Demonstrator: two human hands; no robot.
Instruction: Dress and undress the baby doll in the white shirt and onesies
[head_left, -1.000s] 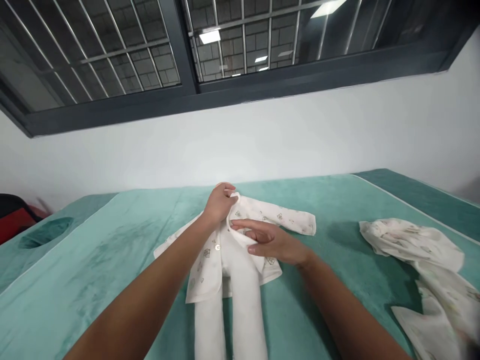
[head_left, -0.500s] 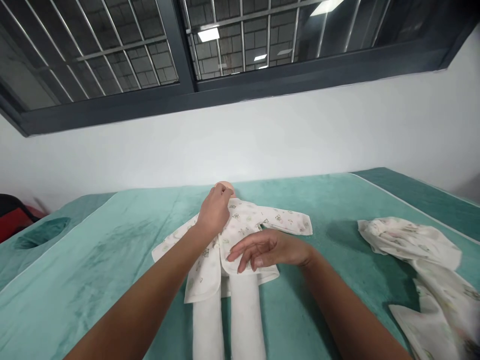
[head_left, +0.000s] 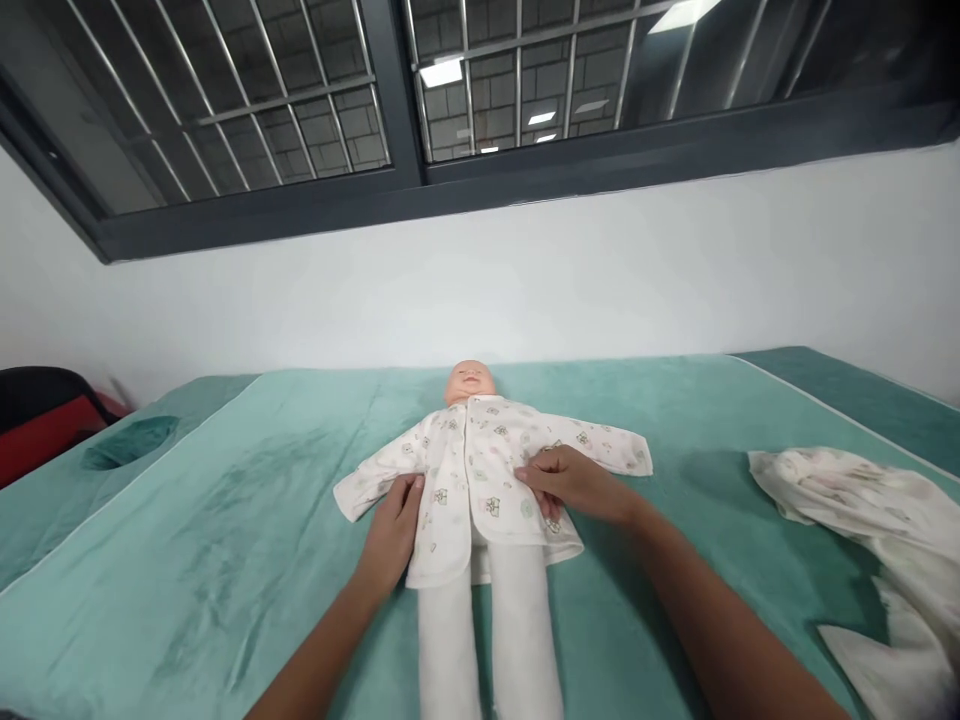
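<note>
A baby doll (head_left: 470, 382) lies on its back, head toward the wall, in a white baby jacket (head_left: 487, 450) with small animal prints. The jacket's front panels meet along the middle, and its sleeves spread to both sides. White leggings (head_left: 521, 630) cover the doll's legs. My left hand (head_left: 394, 530) is closed on the jacket's left side edge, fingertips at the cloth below the sleeve. On the opposite side, my right hand (head_left: 576, 485) pinches the jacket fabric below the other sleeve.
A teal plush cover (head_left: 247, 540) with a round hollow (head_left: 129, 442) at left lies beneath everything. Crumpled white printed cloth (head_left: 862, 500) rests at right. A black and red item (head_left: 45, 430) stands at the left edge. Behind are a white wall (head_left: 480, 290) and a barred window.
My left hand left the collar and came down to the jacket's left side. The open right front panel was laid over the chest. My right hand moved outward to the right side. The doll's head is uncovered.
</note>
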